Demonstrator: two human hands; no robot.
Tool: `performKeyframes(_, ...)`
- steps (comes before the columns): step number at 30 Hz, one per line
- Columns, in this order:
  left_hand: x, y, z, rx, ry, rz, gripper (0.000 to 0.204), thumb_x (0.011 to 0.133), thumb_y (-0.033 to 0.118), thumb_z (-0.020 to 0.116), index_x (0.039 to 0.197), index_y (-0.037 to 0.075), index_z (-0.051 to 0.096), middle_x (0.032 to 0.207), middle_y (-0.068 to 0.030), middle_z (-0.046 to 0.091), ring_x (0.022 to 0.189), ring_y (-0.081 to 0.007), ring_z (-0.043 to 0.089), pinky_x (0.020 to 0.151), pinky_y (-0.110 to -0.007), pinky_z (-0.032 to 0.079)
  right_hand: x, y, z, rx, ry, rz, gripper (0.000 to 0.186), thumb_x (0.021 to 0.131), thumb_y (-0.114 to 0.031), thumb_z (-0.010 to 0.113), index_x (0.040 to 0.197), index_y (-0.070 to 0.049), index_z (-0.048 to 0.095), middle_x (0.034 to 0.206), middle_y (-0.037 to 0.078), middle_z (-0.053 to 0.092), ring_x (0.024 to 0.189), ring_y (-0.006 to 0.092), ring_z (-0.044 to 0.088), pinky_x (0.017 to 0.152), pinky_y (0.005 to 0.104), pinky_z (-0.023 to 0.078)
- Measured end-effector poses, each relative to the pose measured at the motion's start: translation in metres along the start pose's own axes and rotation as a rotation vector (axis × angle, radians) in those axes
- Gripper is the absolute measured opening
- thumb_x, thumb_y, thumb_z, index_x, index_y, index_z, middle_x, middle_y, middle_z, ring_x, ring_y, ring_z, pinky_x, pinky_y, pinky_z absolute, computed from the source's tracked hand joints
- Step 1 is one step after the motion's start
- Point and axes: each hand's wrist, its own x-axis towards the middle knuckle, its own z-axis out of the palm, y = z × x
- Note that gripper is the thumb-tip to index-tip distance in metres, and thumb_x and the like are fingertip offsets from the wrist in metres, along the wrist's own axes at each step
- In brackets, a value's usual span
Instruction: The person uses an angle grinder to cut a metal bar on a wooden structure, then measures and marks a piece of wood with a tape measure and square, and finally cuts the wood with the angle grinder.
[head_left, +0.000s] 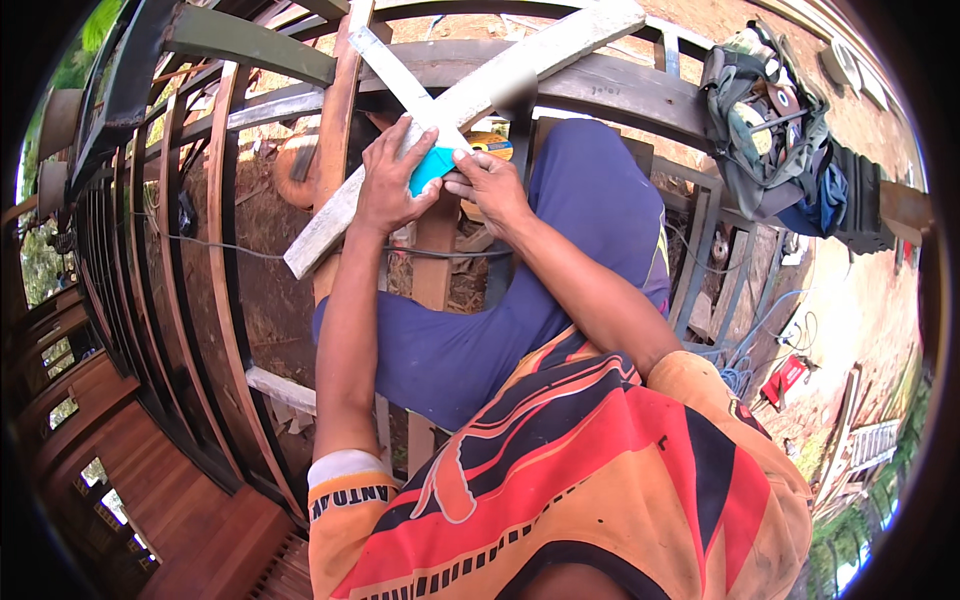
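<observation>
A long whitish board (pixel 560 62) lies slantwise across the dark frame in front of me. A shorter pale strip (pixel 392 72) crosses it, and a flat turquoise piece (pixel 431 170) sits by the crossing. My left hand (pixel 388 180) is closed on the turquoise piece, fingers on the board side and thumb along its lower edge. My right hand (pixel 490 188) pinches at the strip's near end, right beside the turquoise piece. Its fingertips are partly hidden, so what exactly lies between them is hard to see.
Dark metal beams (pixel 620 95) and brown slats (pixel 222 250) surround me. A grey-green bag (pixel 765 125) with tools stands at the right. A black cable (pixel 230 245) runs under the board. A yellow disc (pixel 492 146) lies behind my right hand. Red object (pixel 785 380) and blue cord rest on the ground.
</observation>
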Motion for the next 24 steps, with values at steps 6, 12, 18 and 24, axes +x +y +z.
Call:
performKeyframes(6,-0.002,0.005,-0.002,-0.014,-0.006,-0.011,0.074,0.074,0.032,0.077,0.145,0.025,0.058,0.152,-0.0228,0.042,0.139,-0.0396,0.042,0.114,-0.051,0.032,-0.031,-0.023,-0.044,-0.552,0.013,-0.086,0.034,0.103,-0.022,0.062,0.123,0.006,0.065,0.105,0.014,0.073,0.077,0.015,0.073,0.07,0.0285,0.062)
performKeyframes(12,0.001,-0.004,0.001,0.003,0.003,-0.031,0.072,0.074,0.034,0.076,0.144,0.025,0.06,0.152,-0.0228,0.041,0.141,-0.0391,0.04,0.115,-0.051,0.031,-0.042,-0.098,-0.015,-1.128,-0.025,-0.763,0.062,0.099,-0.007,0.058,0.154,-0.003,0.029,0.093,0.028,0.071,0.077,0.0348,0.074,0.068,0.0442,0.06)
performKeyframes(18,0.008,0.002,0.001,0.016,-0.004,-0.024,0.076,0.073,0.03,0.074,0.147,0.025,0.057,0.154,-0.0225,0.041,0.14,-0.0403,0.041,0.116,-0.051,0.031,0.045,-0.102,0.032,-1.363,-0.084,-0.886,0.083,0.093,-0.004,0.059,0.16,-0.006,0.01,0.084,0.033,0.067,0.077,0.0517,0.068,0.07,0.057,0.055)
performKeyframes(24,0.003,-0.003,0.004,0.003,0.037,-0.02,0.074,0.073,0.037,0.076,0.144,0.026,0.059,0.152,-0.0208,0.043,0.137,-0.0384,0.043,0.114,-0.054,0.032,0.05,-0.091,0.037,-1.446,-0.1,-0.884,0.082,0.091,-0.005,0.056,0.158,-0.008,0.009,0.088,0.031,0.069,0.077,0.051,0.068,0.068,0.0584,0.053)
